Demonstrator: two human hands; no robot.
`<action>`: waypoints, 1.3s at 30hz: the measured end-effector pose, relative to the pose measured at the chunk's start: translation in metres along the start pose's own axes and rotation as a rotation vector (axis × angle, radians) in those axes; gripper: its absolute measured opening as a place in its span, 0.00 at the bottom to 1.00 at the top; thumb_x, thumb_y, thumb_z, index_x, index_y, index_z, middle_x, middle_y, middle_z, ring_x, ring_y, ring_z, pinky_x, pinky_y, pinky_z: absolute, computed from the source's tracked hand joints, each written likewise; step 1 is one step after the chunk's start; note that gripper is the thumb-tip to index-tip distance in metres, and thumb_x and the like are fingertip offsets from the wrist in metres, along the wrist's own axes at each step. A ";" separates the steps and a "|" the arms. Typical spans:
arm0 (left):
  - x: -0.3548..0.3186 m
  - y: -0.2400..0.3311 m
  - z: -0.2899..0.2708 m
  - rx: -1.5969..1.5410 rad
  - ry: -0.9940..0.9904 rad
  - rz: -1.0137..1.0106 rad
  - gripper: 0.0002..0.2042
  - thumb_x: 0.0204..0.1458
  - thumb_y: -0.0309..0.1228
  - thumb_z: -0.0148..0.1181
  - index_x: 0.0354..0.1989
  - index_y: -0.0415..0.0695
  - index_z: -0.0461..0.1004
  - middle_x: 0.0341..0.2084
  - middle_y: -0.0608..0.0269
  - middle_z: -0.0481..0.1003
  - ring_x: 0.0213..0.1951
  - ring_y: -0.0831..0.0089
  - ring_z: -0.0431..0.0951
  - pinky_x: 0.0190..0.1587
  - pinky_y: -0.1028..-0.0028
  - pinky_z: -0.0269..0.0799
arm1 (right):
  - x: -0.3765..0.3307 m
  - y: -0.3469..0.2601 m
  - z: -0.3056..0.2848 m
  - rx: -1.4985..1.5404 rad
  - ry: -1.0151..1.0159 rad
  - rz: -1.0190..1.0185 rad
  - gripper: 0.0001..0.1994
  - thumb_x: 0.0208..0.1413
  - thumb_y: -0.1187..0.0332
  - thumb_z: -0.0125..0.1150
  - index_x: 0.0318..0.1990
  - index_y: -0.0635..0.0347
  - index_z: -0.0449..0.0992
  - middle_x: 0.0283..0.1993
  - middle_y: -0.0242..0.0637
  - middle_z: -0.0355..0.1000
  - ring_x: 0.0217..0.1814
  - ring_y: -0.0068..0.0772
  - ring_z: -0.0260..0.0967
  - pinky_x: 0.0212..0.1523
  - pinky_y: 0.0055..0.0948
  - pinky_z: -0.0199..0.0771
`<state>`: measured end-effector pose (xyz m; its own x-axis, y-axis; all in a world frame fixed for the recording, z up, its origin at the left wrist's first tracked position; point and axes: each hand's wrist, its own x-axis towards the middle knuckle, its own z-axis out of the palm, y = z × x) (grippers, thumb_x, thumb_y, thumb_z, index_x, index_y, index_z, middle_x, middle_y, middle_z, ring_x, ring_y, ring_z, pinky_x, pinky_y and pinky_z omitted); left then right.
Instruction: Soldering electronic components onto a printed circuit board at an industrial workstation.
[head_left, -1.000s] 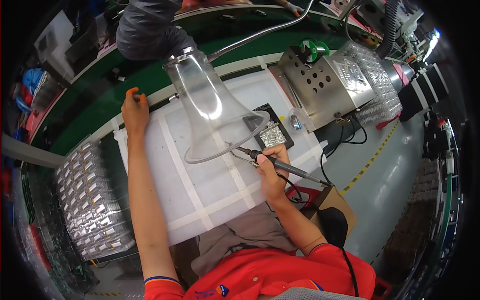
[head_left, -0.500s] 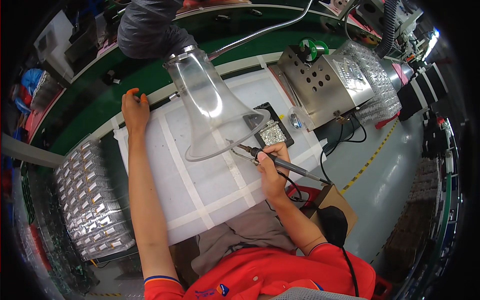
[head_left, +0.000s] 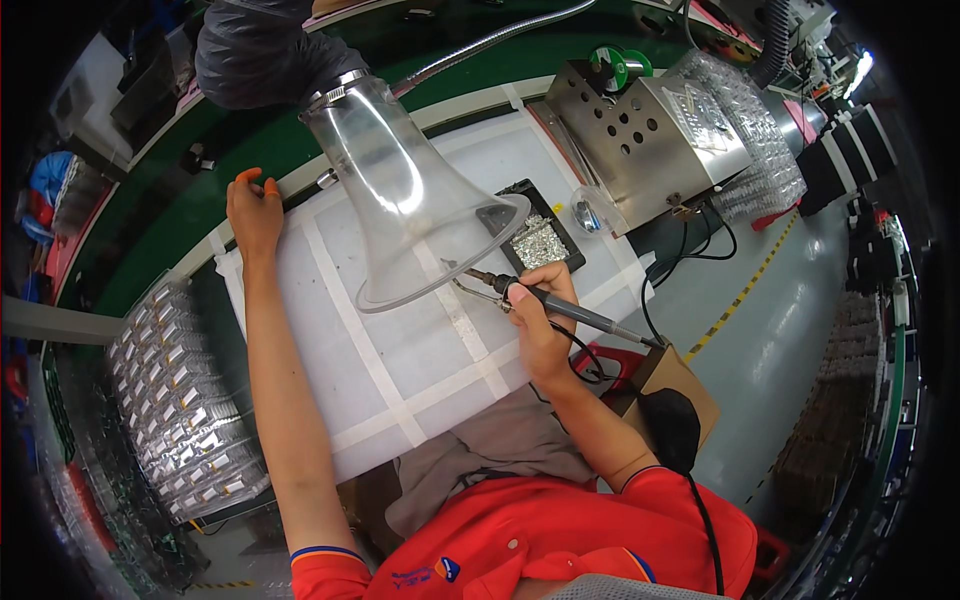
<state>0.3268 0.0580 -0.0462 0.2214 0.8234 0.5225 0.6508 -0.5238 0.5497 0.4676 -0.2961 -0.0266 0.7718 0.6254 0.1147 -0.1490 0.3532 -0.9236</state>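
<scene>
My right hand (head_left: 546, 312) is closed round a grey-handled soldering iron (head_left: 582, 312), its tip pointing left under the rim of a clear funnel-shaped fume hood (head_left: 405, 200). A thin curved metal tube runs beside the iron's tip. At the far left corner of the white work mat (head_left: 350, 400), my left hand (head_left: 256, 215) reaches to the ledge of the green line. Orange finger cots cover two of its fingertips, which are apart, and nothing shows between them. A black tray of silvery metal shavings (head_left: 540, 243) lies just beyond my right hand.
A perforated steel box (head_left: 640, 150) stands at the right with a green solder spool (head_left: 622, 68) behind it. Stacked clear blister trays (head_left: 190, 410) are at the left. The hood hangs from a grey duct (head_left: 270, 55). A cardboard box (head_left: 672, 395) stands at lower right.
The whole view has shifted a little, so the hood and mat appear farther up and left. Both hands keep nearly the same pose, the right still gripping the soldering iron.
</scene>
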 end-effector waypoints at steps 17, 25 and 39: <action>0.000 -0.001 -0.002 -0.006 -0.012 0.014 0.13 0.48 0.27 0.60 0.42 0.37 0.75 0.28 0.58 0.70 0.30 0.64 0.72 0.36 0.69 0.69 | -0.001 0.000 0.001 0.001 0.019 -0.004 0.08 0.53 0.77 0.55 0.37 0.58 0.62 0.24 0.26 0.62 0.21 0.10 0.48 0.20 0.14 0.47; 0.002 -0.006 -0.002 -0.008 -0.036 -0.036 0.13 0.48 0.28 0.61 0.41 0.38 0.76 0.29 0.57 0.72 0.31 0.63 0.73 0.38 0.69 0.70 | 0.005 -0.028 -0.021 -0.177 0.221 -0.150 0.04 0.54 0.76 0.55 0.34 0.59 0.66 0.24 0.26 0.61 0.20 0.10 0.49 0.19 0.13 0.48; 0.004 -0.008 0.001 0.015 -0.085 -0.058 0.11 0.48 0.30 0.60 0.39 0.40 0.77 0.32 0.56 0.74 0.34 0.63 0.75 0.40 0.69 0.71 | 0.067 -0.028 -0.030 -0.428 0.172 -0.226 0.04 0.52 0.77 0.59 0.31 0.61 0.70 0.23 0.24 0.66 0.20 0.09 0.54 0.20 0.13 0.49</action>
<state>0.3226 0.0659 -0.0491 0.2435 0.8684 0.4320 0.6748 -0.4716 0.5676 0.5419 -0.2853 -0.0039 0.8513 0.4299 0.3007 0.2726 0.1272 -0.9537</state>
